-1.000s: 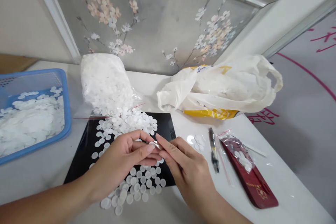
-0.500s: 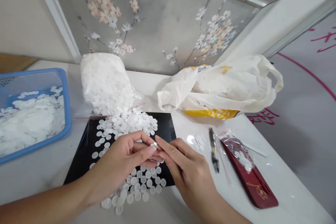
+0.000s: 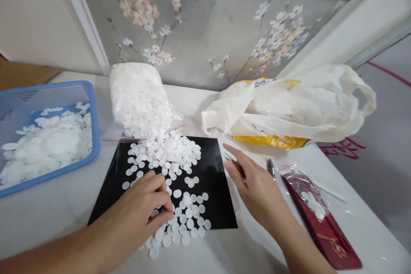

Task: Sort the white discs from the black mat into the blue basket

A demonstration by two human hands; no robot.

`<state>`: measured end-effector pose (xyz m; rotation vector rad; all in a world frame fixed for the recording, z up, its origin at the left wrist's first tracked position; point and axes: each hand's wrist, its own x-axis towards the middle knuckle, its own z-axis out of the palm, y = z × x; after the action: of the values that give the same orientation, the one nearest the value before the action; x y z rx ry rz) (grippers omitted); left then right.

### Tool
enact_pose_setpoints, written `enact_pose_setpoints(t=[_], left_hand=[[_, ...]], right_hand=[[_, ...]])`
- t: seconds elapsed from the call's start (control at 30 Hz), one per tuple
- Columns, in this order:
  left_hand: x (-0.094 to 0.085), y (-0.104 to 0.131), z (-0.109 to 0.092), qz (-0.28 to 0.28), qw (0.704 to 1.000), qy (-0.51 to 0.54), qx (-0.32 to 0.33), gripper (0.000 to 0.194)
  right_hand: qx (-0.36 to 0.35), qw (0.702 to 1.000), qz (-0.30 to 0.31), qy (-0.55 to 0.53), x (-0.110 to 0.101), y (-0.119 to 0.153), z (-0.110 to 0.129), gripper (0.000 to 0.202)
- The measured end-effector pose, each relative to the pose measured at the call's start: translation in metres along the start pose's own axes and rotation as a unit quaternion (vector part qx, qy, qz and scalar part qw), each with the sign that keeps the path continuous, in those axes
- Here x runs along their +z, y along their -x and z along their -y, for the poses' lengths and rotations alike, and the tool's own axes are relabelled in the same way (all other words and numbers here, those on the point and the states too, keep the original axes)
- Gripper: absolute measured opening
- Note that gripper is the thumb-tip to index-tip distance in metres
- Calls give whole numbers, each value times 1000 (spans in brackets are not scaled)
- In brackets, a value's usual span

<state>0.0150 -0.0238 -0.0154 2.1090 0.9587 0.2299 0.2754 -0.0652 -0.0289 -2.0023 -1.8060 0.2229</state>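
Note:
My left hand [image 3: 149, 205] is low over the front of a black board [image 3: 221, 205], thumb and index finger pinched together among loose white plastic discs [image 3: 183, 218]. It appears to grip one disc, mostly covered by the fingertips. To the right of the board, my right hand [image 3: 253, 184] is curled around slim metallic tweezers [image 3: 238, 166], whose thin tips point up and left, just beyond the board's edge. A larger heap of white discs [image 3: 170, 150] covers the back of the board. Several discs in front have a raised rim.
At left stands a blue basket [image 3: 95, 124] of white discs. Behind the board lies a clear bag [image 3: 141, 98] full of discs. A white plastic bag [image 3: 289, 111] sits back right. A pen [image 3: 270, 168] and a red case [image 3: 337, 239] under a small bag [image 3: 313, 203] lie at right.
My hands were together over the board, fingers meeting at a small white piece. They have parted: the left came down onto the front discs, the right moved right. The view shifted slightly.

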Motion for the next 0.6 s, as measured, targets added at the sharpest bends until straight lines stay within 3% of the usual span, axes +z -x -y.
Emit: enact_pose_setpoints(t=[0.13,0.23,0.27,0.4,0.5,0.6], left_hand=[[-10,11,23,-80,997,-11,-7,18],[-26,10,36,-154,987,-46,-6,26],[-30,10,40,-159,986,-56,-11,29],[-31,11,52,-95,991,-90,-3,42],[-24,13,59,-26,986,-147,71,51],[-17,16,67,3,972,-187,141,66]], right_hand=[[27,999,36,-11,3,-4,-4,33],[-34,996,12,-80,17,-2,6,25],[-70,992,13,-103,23,0,11,30],[-225,967,29,-115,52,8,33,67],[-283,957,21,-55,62,16,48,66],[-311,949,55,-6,60,24,57,56]])
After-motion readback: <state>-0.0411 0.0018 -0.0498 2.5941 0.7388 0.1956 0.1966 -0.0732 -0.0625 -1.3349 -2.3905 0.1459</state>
